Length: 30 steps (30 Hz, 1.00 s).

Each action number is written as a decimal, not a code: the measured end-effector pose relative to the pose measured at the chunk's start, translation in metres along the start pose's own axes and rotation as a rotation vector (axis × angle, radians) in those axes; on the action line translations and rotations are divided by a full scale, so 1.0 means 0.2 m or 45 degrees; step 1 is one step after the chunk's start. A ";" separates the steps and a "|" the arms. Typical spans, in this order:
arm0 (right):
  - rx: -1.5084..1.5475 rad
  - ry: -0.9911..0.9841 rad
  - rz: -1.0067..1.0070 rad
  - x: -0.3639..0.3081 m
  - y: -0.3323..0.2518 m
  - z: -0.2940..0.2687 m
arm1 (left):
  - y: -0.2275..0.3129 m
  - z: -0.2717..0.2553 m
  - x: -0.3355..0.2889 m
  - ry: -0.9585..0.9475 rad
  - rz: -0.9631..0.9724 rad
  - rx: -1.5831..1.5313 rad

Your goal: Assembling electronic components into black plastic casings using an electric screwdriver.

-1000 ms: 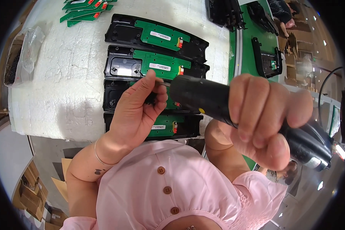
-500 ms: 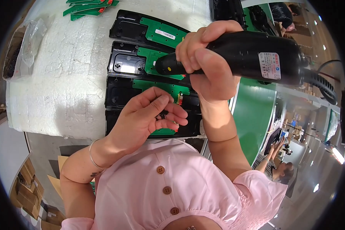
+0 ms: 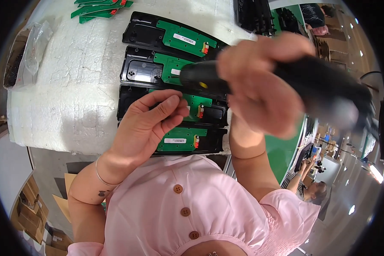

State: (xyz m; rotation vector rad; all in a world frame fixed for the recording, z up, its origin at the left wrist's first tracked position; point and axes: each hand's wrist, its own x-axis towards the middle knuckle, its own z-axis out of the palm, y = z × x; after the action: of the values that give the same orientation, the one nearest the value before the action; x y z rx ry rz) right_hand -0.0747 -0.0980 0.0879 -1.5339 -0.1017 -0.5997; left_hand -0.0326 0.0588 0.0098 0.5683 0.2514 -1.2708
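My right hand [image 3: 262,85], smeared by motion, is wrapped round a black electric screwdriver [image 3: 324,85]. The tool lies nearly level, its front end pointing left over the green circuit board [image 3: 165,72] of the second panel from the far side. My left hand [image 3: 151,117] hovers over the third black plastic panel [image 3: 128,100], its thumb against curled fingers. What those fingers hold is hidden. Beyond lies the far panel [image 3: 143,32], and closest to me the near panel [image 3: 213,138]. Each panel carries a green board; red-and-white connectors show on several.
White foam sheeting [image 3: 68,94] covers the work surface. More green boards [image 3: 100,10] lie stacked at the far left, beside a clear plastic bag [image 3: 36,51] in a box. Black parts [image 3: 254,17] stand at the far right. Another person [image 3: 303,183] is at the right.
The screwdriver has moved right and its rear end has swung toward me. My left hand has drawn slightly left, its fingers curling in over the small dark bits that showed there.
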 end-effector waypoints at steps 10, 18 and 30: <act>0.244 -0.248 -0.144 -0.04 -0.22 -0.07 | -0.03 -0.01 0.07 -0.191 -0.061 -0.209; 0.148 -0.075 -0.227 0.01 -0.04 -0.05 | -0.04 0.15 0.04 -0.081 -0.181 -0.239; 0.254 0.399 0.173 0.12 0.18 -0.04 | 0.00 0.06 0.04 -0.318 -0.153 0.219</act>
State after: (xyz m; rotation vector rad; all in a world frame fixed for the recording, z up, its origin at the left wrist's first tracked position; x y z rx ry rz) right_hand -0.0414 -0.1147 0.0651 -1.2281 0.1764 -0.6925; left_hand -0.0325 0.0455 0.0162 0.5405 -0.0331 -1.4746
